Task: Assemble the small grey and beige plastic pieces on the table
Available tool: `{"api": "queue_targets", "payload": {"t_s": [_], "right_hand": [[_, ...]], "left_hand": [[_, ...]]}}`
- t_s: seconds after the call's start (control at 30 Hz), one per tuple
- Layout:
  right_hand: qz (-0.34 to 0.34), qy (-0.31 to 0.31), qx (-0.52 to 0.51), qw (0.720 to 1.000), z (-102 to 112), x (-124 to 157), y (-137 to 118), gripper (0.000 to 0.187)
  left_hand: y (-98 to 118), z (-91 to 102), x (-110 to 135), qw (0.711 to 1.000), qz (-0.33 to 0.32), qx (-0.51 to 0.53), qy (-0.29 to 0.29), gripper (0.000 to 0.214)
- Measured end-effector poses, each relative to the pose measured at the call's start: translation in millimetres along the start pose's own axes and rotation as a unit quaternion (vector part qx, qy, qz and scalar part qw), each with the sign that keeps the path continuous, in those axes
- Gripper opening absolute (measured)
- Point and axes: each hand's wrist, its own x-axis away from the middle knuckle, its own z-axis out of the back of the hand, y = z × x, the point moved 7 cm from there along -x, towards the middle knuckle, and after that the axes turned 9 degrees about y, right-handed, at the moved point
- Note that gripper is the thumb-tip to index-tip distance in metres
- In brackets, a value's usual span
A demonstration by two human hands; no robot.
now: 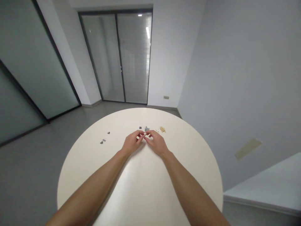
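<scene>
Here we are at the round white table [145, 188]: left hand [132, 142] and right hand [157, 143] meet at centre frame, both grips closed in a tight pinch on a tiny pale piece [144, 134]. Just beyond sits a small grey piece [147, 128], with a tan cluster [162, 129] to the right and dark bits [102, 142] out left.

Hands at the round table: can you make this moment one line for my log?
left hand: pinching small white piece | right hand: same piece | nearby: grey piece, tan pieces | table: round, cream
</scene>
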Motion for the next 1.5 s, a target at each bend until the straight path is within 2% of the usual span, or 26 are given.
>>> {"api": "queue_targets", "payload": {"t_s": [0.3, 1.03, 1.5], "right_hand": [[0.006, -0.003, -0.015, 1.0, -1.7, 0.7, 3.1, 0.02], [-0.004, -0.004, -0.001, 1.0, 0.7, 0.4, 1.5, 0.023], [-0.025, -0.014, 0.01, 1.0, -0.9, 0.5, 3.7, 0.019]], "left_hand": [[-6.8, -4.9, 1.7, 0.999, 0.024, 0.018, -0.025, 0.027], [-2.9, -0.4, -0.3, 1.0, 0.005, -0.007, 0.007, 0.02], [-4.3, -4.5, 1.3, 1.0, 0.007, -0.002, -0.022, 0.022]]}}
